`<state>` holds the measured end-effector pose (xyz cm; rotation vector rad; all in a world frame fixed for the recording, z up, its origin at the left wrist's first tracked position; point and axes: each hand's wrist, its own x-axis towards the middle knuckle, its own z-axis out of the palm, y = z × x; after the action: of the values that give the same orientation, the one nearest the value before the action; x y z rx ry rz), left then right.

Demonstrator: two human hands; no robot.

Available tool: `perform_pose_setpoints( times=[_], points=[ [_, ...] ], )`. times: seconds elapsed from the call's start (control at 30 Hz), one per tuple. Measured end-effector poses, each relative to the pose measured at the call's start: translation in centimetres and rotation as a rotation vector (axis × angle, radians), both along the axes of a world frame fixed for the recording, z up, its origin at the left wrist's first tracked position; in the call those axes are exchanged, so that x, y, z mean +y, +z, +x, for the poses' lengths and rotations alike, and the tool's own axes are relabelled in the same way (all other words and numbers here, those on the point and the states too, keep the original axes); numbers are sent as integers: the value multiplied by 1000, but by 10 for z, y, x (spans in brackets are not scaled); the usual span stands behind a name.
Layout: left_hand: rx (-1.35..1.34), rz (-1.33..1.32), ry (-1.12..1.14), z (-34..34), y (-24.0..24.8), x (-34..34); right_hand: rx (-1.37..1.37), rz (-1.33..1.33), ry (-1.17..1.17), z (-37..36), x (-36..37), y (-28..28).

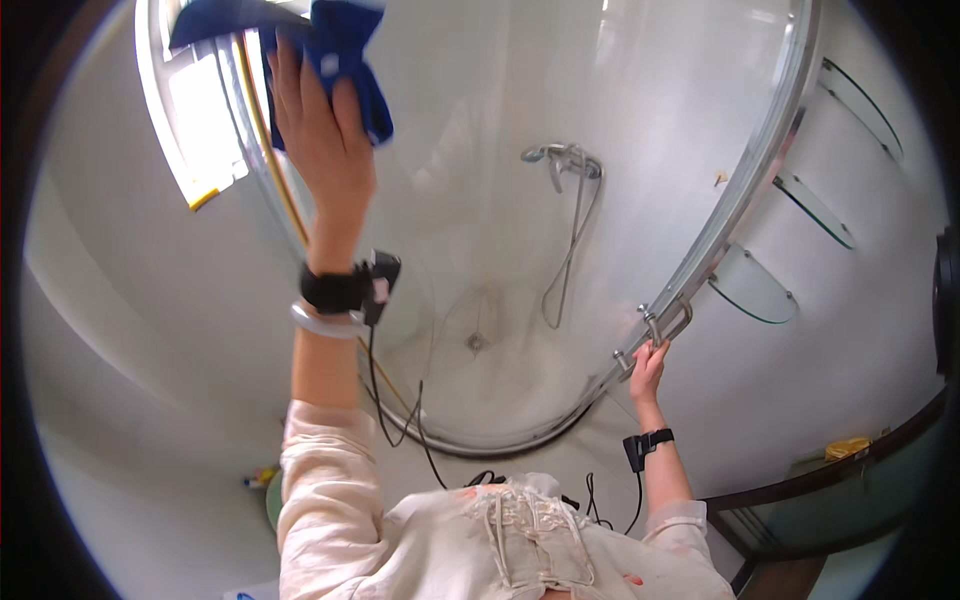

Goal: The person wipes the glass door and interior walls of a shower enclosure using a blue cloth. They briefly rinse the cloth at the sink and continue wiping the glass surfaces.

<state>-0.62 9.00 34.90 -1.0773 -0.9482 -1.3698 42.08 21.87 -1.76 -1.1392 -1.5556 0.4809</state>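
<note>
The blue cloth (345,55) is at the upper left of the frame, and we have it in our left hand (325,125), with the fingers stretched long over it; the part of the grip behind the cloth we cannot see. At the right, below the middle, our right hand (649,368) is closed around the metal handle (684,318) of the curved shower enclosure (745,212). Near the centre we notice a hand shower (560,165) with hanging hose, and at the upper right three glass shelves (757,303) on the wall.
</note>
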Motion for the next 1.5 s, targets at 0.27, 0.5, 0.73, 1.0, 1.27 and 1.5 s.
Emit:
perform_pose_setpoints(
  times=[0.27, 0.5, 0.73, 1.0, 1.27, 1.5],
  points=[
    [-647, -412, -151, 60, -328, -34, 38, 60, 24, -4, 2, 3],
    [-510, -123, -171, 45, -188, -4, 26, -15, -17, 1, 5, -2],
    [241, -476, -13, 144, -232, 29, -34, -8, 73, 2, 3, 7],
    [230, -865, 47, 187, -313, 17, 24, -96, 213, 8, 4, 14],
    [227, -595, 217, 288, -147, 99, 7, -99, 373, 19, 6, 11],
    [207, -946, 181, 296, -342, 74, -99, -61, 510, 27, 15, 17]
  ],
)
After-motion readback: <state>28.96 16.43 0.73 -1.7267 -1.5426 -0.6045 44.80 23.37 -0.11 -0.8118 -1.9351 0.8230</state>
